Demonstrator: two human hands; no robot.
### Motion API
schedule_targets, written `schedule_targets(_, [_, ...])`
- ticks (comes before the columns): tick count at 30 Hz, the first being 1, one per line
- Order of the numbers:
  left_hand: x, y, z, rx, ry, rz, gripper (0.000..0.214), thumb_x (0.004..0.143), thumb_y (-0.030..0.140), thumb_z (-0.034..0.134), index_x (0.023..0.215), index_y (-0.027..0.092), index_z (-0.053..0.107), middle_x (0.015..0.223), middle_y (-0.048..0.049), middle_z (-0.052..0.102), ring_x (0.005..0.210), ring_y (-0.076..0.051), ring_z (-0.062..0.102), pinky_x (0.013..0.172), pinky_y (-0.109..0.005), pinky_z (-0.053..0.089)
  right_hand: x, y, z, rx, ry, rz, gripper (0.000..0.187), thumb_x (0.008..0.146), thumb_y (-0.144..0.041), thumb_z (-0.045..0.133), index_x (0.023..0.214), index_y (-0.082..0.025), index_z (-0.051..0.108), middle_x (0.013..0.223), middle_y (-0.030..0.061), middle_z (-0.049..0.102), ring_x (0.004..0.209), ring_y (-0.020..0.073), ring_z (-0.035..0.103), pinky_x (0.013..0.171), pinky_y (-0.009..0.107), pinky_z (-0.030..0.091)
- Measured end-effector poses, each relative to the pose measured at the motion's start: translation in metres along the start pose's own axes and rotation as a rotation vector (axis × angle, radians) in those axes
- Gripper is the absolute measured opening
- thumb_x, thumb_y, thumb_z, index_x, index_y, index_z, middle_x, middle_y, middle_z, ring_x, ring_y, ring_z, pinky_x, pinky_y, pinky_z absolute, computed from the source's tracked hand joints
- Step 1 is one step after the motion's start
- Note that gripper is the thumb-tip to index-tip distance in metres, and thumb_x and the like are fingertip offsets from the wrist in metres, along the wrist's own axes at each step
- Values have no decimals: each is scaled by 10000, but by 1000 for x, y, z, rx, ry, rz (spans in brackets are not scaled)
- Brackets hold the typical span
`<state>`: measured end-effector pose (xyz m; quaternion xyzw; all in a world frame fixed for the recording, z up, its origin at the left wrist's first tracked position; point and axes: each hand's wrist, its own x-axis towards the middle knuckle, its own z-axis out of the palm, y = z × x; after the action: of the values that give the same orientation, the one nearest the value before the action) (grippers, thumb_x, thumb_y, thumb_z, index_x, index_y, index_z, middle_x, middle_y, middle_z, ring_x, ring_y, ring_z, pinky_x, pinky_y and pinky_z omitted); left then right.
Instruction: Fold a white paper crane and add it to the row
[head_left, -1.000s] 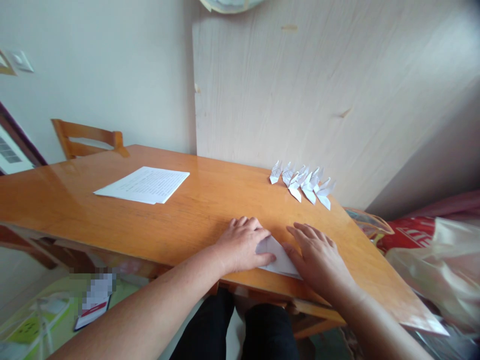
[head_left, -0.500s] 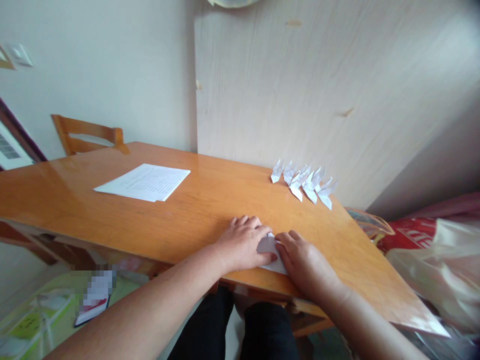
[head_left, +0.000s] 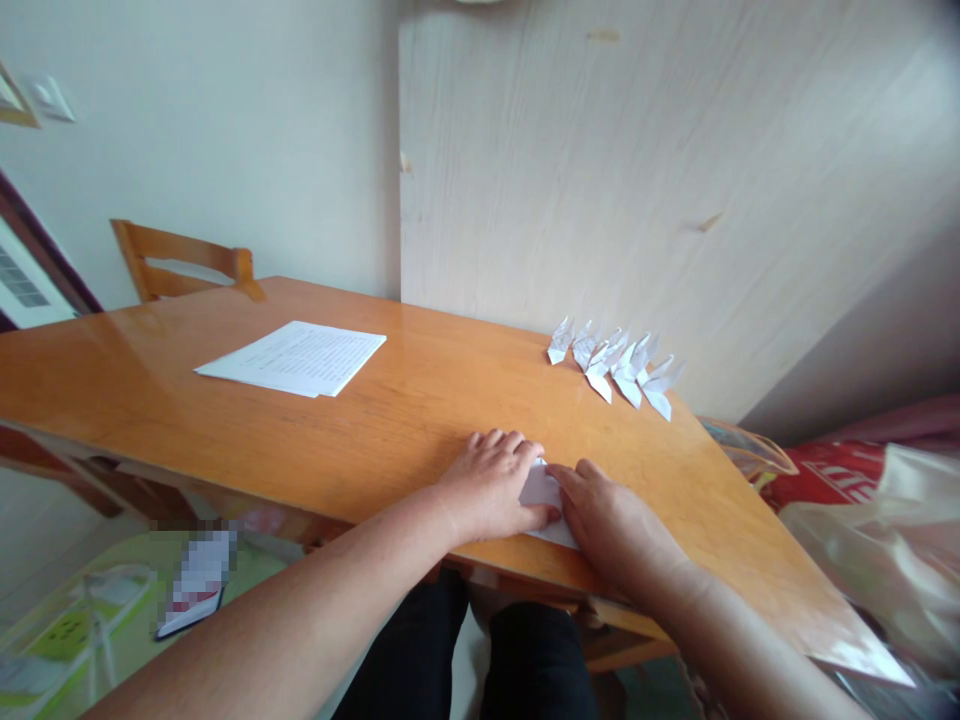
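A small piece of folded white paper (head_left: pixel 538 486) lies on the table near its front edge, partly covered by both hands. My left hand (head_left: pixel 491 488) grips its left side, with the thumb on the near part and the fingers curled over the far part. From the right, my right hand (head_left: pixel 606 515) holds the paper's other side, its fingertips pressed at the upper edge close to my left fingers. Further back on the right stand several folded paper figures (head_left: pixel 627 375) with pointed, wing-like flaps.
A stack of written paper sheets (head_left: pixel 300 358) rests on the left of the wooden table (head_left: pixel 420 400). Behind it are a wooden chair (head_left: pixel 184 255) and a wall panel (head_left: pixel 540 180). Plastic bags (head_left: pixel 900 530) crowd the table's right side. A green surface with items (head_left: pixel 262 570) sits below left.
The camera view has shifted slightly. My right fingers have moved a little up along the paper's edge, while my left hand keeps its hold.
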<state>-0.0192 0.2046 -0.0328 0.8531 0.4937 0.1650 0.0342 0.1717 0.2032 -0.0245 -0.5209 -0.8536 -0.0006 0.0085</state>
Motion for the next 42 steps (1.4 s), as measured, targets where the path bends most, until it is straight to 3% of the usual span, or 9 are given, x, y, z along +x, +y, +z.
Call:
schedule_targets(14, [-1,0,-1,-31,9,12,635,853,649,577,1334,242,502,1285,-105,596,1188,-323,519,1006,-463,378,11,6,-5,39,-33,-84,383,920,-125,464,1273,-160,609,1089,140,732,985,229,702,896,315,490])
schedule_targets(23, [-2,1,-4,-68,-29,62,734,907,597,537,1521,271,302,1435,-95,555,1307,-323,448,1045,-496,322,12,13,-2,75,12,-142,447,903,-144,474,1334,-164,592,1126,134,737,1008,241,707,919,337,506])
schedule_targets(30, [-2,2,-4,-23,-25,57,648,881,603,568,1436,291,441,1373,-83,614,1339,-332,422,1066,-551,276,11,18,-3,178,19,-134,345,928,-150,434,1190,-138,657,1060,123,749,986,221,704,911,317,495])
schedule_targets(36, [-3,1,-5,-27,-33,84,513,900,597,546,1323,308,569,1346,-42,638,1355,-328,411,1092,-556,270,3,23,-10,160,32,-167,309,916,-151,448,1098,-186,696,1022,78,756,931,195,698,880,294,496])
schedule_targets(42, [-2,-1,0,-52,-8,70,479,869,607,589,1266,339,615,1370,-16,628,1400,-346,369,1161,-647,117,-10,25,-19,137,22,-152,331,925,-153,441,1104,-202,715,999,77,760,923,203,704,884,303,506])
